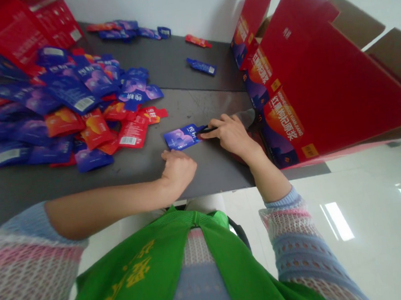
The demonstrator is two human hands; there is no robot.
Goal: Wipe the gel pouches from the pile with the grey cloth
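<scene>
A blue-purple spouted pouch [181, 137] lies flat on the grey table in front of me. My left hand [179, 169] is closed at its near edge, with curled fingers touching the pouch; the grip itself is partly hidden. In my right hand [231, 135] is a slim black tool [205, 130], its tip at the pouch's spout end. The fingers are wrapped round it, and its exact kind does not show. Behind that hand, a greyish rounded piece [246, 117] reaches toward the red box; whether it belongs to the tool I cannot tell.
A heap of blue and red pouches [87, 97] covers the left side. Open red cartons stand at right [307, 72] and far left [30, 29]. Toward the wall lie a blue pouch [202, 67], a red pouch [197, 41] and a small row of pouches [119, 30].
</scene>
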